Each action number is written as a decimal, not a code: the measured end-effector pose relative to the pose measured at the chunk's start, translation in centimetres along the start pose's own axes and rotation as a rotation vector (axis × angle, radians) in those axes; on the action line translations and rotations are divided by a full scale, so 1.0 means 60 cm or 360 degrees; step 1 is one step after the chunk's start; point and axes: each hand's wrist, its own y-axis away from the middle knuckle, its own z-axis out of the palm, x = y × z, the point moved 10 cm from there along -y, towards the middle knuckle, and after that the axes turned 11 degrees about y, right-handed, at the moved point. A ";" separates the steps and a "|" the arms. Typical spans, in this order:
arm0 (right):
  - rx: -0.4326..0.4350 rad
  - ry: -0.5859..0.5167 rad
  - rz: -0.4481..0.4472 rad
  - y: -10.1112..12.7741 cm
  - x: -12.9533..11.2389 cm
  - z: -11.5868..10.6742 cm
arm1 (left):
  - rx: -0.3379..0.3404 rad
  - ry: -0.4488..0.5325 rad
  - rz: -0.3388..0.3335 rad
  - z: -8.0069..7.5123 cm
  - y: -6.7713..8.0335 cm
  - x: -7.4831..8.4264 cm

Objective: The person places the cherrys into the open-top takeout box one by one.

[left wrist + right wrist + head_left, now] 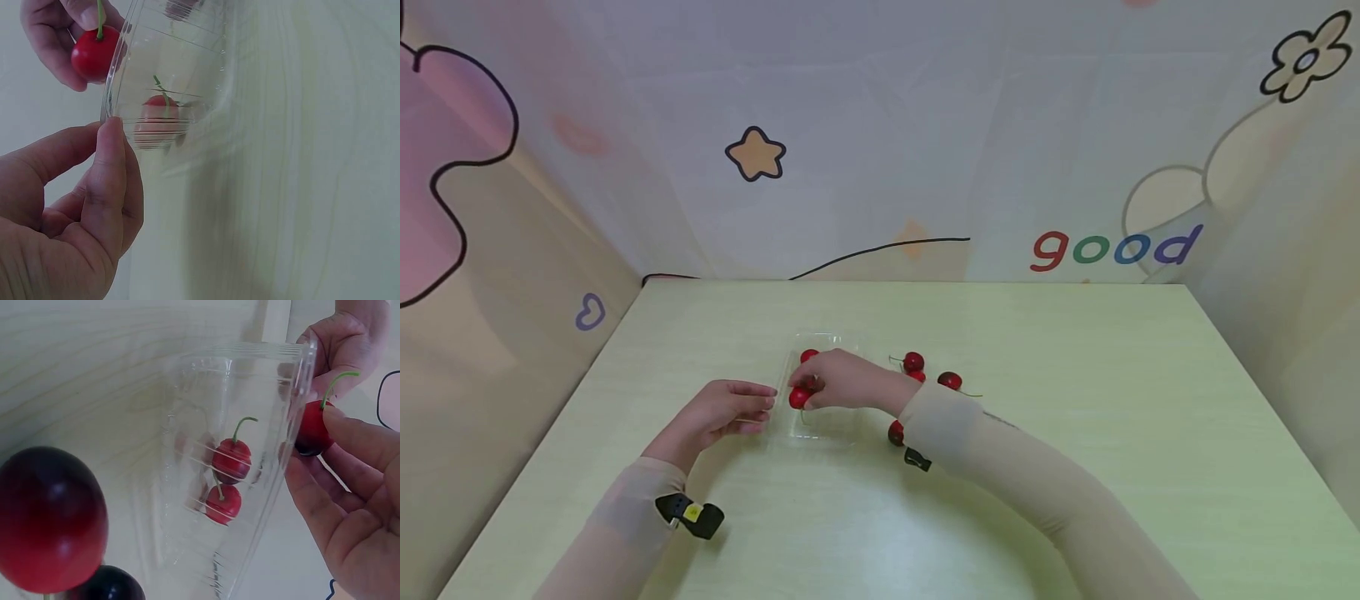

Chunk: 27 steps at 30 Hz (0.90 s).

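A clear plastic box (831, 429) stands on the table between my hands. My left hand (721, 417) is at its left side, and in the left wrist view the thumb and fingertips pinch its rim. Over the box my right hand (847, 379) holds a red cherry (314, 430) with a green stem between thumb and fingers. Seen through the clear wall in the right wrist view, one dark red cherry (232, 464) lies inside with another cherry (223, 504) close against it. My right hand covers part of the box in the head view.
Several loose cherries lie right of the box, among them one at the back (913, 361), one farther right (950, 380) and one partly behind the right sleeve (896, 432). A printed cloth (880, 167) hangs along the table's back edge.
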 end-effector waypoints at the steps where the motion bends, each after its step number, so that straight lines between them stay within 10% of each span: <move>1: -0.0008 0.0004 0.0009 -0.001 0.000 0.001 | -0.0002 -0.0002 0.0002 0.000 0.000 0.000; 27: -0.0152 0.0035 0.0096 -0.030 -0.002 0.038 | -0.0005 0.0011 0.0030 0.000 0.001 0.000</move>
